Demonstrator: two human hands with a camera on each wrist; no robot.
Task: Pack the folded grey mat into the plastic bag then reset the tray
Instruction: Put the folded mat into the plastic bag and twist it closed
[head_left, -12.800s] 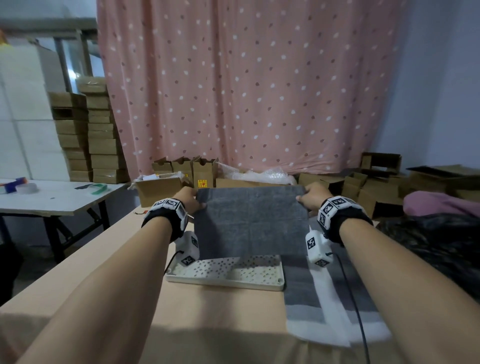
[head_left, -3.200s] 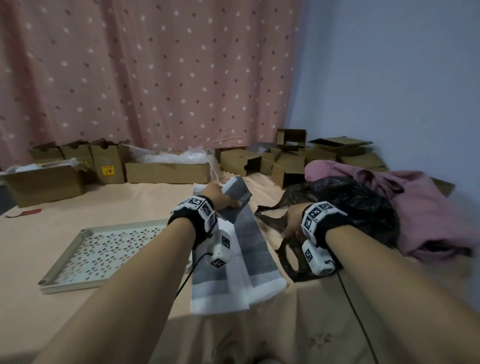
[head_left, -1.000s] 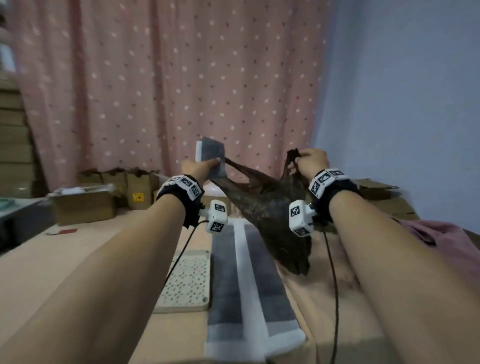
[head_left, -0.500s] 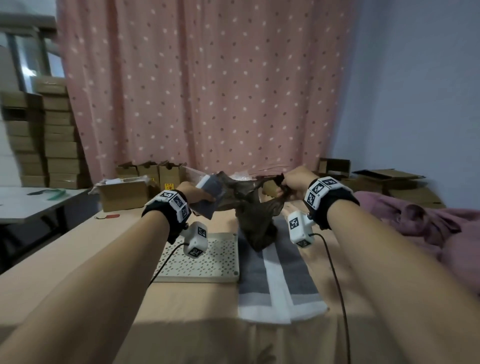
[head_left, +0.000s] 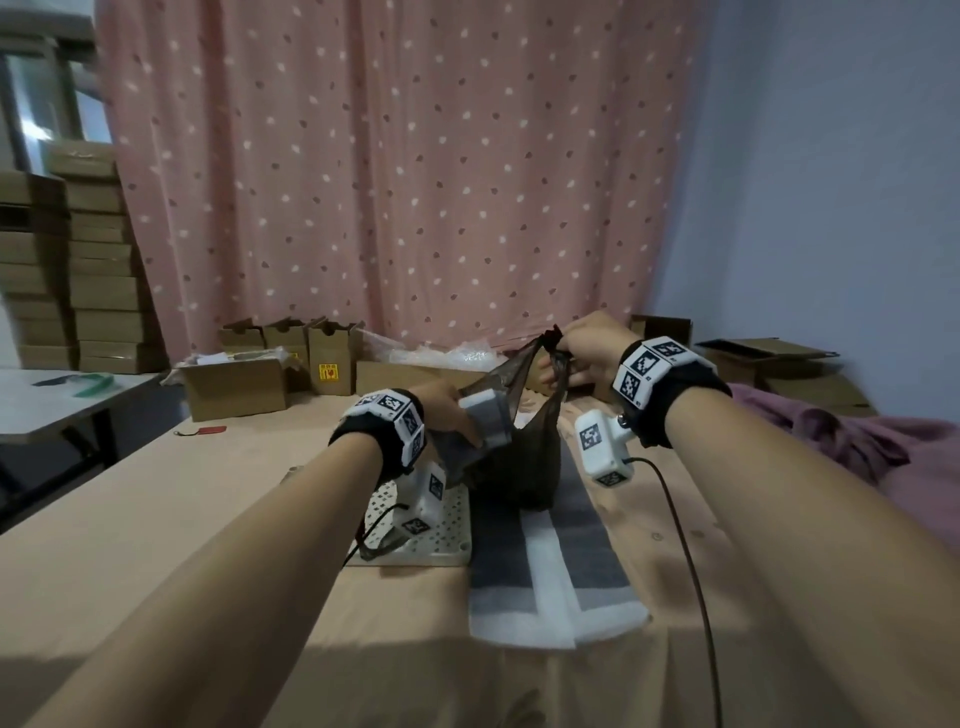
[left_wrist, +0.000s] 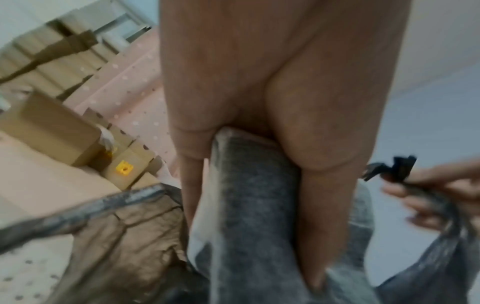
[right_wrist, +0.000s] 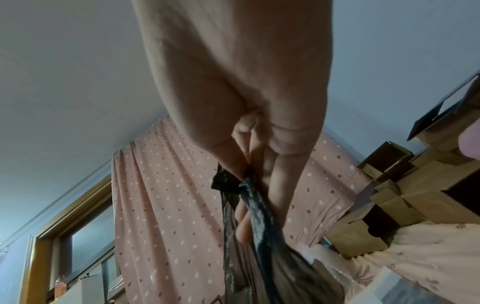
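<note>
Your right hand pinches the dark plastic bag by its handle, lifted to hold the mouth open, so your left hand, clamped around the folded grey mat, can feed it in over the tray.

A peach cloth-covered table carries everything. Near its middle lies a white perforated tray, and just right of it, touching its edge, a flat strip of grey mats on white foam sheets. A small red tag lies far left. Cardboard boxes line the far edge, with clear plastic wrap among them. Pink fabric is heaped at the right.
</note>
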